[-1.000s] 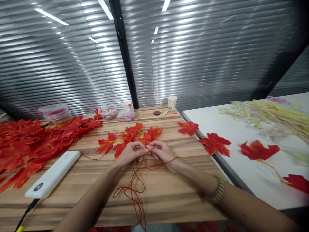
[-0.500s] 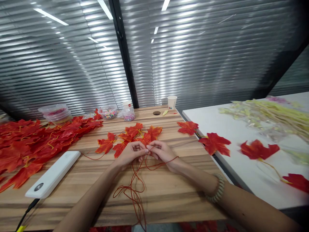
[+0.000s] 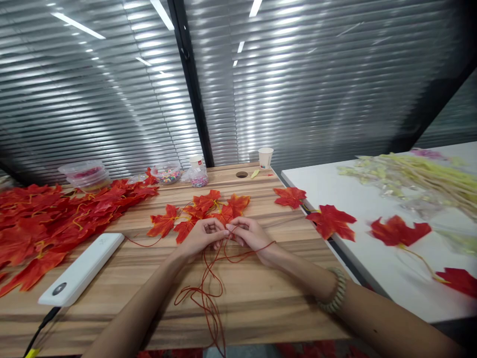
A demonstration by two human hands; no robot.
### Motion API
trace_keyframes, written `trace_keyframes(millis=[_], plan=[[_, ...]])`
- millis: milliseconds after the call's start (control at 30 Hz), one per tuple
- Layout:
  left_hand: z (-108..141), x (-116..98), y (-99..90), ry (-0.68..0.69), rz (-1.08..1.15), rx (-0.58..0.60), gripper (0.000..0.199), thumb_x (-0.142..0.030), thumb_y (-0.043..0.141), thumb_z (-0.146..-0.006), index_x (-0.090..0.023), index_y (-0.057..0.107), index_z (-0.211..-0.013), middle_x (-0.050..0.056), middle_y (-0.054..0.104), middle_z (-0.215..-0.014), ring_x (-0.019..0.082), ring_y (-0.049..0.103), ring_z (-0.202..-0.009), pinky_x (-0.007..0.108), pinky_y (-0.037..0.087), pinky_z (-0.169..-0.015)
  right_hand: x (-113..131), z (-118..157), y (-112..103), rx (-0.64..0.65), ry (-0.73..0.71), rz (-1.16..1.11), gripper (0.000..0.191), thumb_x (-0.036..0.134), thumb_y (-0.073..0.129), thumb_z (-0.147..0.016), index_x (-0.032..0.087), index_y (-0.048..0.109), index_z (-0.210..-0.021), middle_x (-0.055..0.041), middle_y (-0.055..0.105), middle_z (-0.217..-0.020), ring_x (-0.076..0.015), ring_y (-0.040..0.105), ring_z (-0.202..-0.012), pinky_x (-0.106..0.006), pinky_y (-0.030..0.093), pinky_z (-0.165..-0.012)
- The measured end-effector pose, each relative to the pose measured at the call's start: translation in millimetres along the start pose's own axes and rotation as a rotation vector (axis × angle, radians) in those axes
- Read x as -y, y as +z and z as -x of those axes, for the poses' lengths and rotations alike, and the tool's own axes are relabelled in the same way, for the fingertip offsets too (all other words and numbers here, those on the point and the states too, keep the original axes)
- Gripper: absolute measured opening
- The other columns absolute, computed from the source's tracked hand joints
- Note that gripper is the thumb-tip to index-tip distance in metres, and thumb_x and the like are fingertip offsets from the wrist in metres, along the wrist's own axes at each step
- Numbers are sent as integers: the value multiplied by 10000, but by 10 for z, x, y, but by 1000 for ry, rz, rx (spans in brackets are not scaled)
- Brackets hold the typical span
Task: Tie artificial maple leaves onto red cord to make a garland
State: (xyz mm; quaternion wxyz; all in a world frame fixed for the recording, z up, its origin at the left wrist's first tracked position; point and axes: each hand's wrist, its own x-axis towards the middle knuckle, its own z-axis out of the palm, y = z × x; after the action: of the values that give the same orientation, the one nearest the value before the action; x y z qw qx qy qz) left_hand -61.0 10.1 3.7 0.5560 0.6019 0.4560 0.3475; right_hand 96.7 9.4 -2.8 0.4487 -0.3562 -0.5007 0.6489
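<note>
My left hand (image 3: pixel 206 235) pinches a thin red cord (image 3: pixel 204 291) between thumb and fingertips. Close against it, my right hand (image 3: pixel 250 237) is closed on the same cord, the fingertips of both almost touching. Loops of the cord trail down over the wooden table (image 3: pixel 276 303) toward its front edge, and one strand passes across my right wrist. Just beyond my hands lies a cluster of red-orange artificial maple leaves (image 3: pixel 206 200). The exact spot where the cord is gripped is partly hidden by my fingers.
A heap of red leaves (image 3: pixel 28 223) and a white power bank (image 3: pixel 82 268) with a cable lie left. Behind are bead containers (image 3: pixel 167 174) and a paper cup (image 3: pixel 266 158). More leaves (image 3: pixel 331 222) reach onto the white table (image 3: pixel 313 181), which holds yellow stems (image 3: pixel 421 174).
</note>
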Motion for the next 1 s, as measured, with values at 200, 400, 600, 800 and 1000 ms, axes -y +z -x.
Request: trace_keyframes(millis=[200,400,600,800,1000], plan=[[7,-21,8,-13,-8,-8,239,-324,673,-654,-126,551,-709,-26,536,-547,58,475,-440,178,391,-440,-6,4,-5,5,-2,1,201,319,620,-667,129,556,-667,51,457,-513,-40,310,-430,-202,188,-411],[6,-25,11,-9,-3,-4,227,-314,671,-660,-128,548,-705,-28,533,-545,56,470,-438,175,387,-436,11,4,-3,3,7,6,219,342,629,-655,135,559,-665,52,453,-511,-42,307,-425,-204,200,-415],[9,-28,11,-21,2,-3,235,-323,675,-652,-130,550,-704,-29,539,-553,59,475,-440,181,389,-439,6,-2,-7,4,8,19,210,335,624,-656,135,559,-659,45,468,-530,-42,317,-426,-202,209,-415],[13,-34,24,-16,-12,-1,236,-326,667,-658,-127,548,-704,-33,523,-529,64,467,-442,187,394,-445,-22,-11,-18,12,-4,32,195,321,610,-670,133,560,-666,40,485,-539,-42,325,-423,-198,206,-408],[15,-23,31,-13,-16,9,254,-348,659,-663,-125,544,-701,-30,516,-528,67,460,-440,191,397,-440,-36,-19,-22,18,-18,56,206,334,608,-674,136,559,-651,35,495,-542,-43,335,-420,-199,215,-404]])
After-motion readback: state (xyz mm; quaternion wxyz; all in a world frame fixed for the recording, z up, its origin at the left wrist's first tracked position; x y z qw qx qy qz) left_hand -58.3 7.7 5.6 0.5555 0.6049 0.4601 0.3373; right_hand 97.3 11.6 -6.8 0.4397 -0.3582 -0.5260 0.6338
